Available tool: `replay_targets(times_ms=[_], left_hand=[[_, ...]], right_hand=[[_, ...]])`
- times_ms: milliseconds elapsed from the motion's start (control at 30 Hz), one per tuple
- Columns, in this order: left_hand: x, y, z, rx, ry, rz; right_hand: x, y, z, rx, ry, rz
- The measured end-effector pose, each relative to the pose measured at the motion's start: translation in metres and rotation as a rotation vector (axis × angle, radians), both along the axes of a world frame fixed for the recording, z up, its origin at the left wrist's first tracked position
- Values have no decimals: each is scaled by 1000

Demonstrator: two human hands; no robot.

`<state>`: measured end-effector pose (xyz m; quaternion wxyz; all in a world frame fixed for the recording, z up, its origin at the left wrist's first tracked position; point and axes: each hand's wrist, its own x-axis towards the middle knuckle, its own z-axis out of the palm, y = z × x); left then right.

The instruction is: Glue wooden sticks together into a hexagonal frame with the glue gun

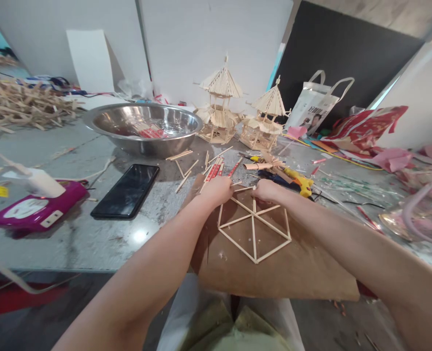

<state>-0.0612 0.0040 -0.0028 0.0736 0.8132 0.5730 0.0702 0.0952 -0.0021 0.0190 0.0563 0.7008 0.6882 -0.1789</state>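
Observation:
A hexagonal frame of thin wooden sticks, with spokes crossing at its middle, lies flat on a sheet of brown board. At its far left corner, my left hand is closed, with a short wooden stick poking out by its fingertips. My right hand pinches at the frame's far corner, where a spoke meets the far-side stick. That stick spans the gap between both hands. My fingertips are partly hidden behind the hands. Red-labelled sticks lie just beyond my left hand.
Beyond stand a steel basin and two stick pagodas. Left are a black phone and a purple power strip with a white plug. Yellow-handled pliers lie right of my hands. Loose sticks pile at far left.

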Motion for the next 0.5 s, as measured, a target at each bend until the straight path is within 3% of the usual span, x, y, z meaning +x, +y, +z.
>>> replay_targets(times_ms=[500], left_hand=[[0, 0, 0, 25, 2, -21]], right_hand=[[0, -4, -1, -17, -69, 54]])
